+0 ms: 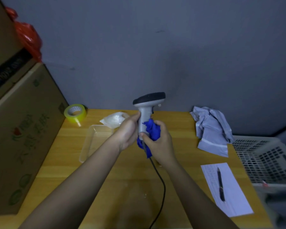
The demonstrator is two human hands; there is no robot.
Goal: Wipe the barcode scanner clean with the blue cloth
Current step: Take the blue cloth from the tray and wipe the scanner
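Observation:
A grey barcode scanner with a black top stands upright above the wooden table, head pointing right. My left hand grips the left side of its handle. My right hand holds a bunched blue cloth pressed against the handle's right side, thumb across the lower handle. The scanner's black cable trails down from the handle toward the table's near edge.
A clear plastic tray, a white plastic bag and a yellow tape roll lie left. Cardboard boxes stand at the far left. A crumpled grey bag, paper with pen and a perforated basket are right.

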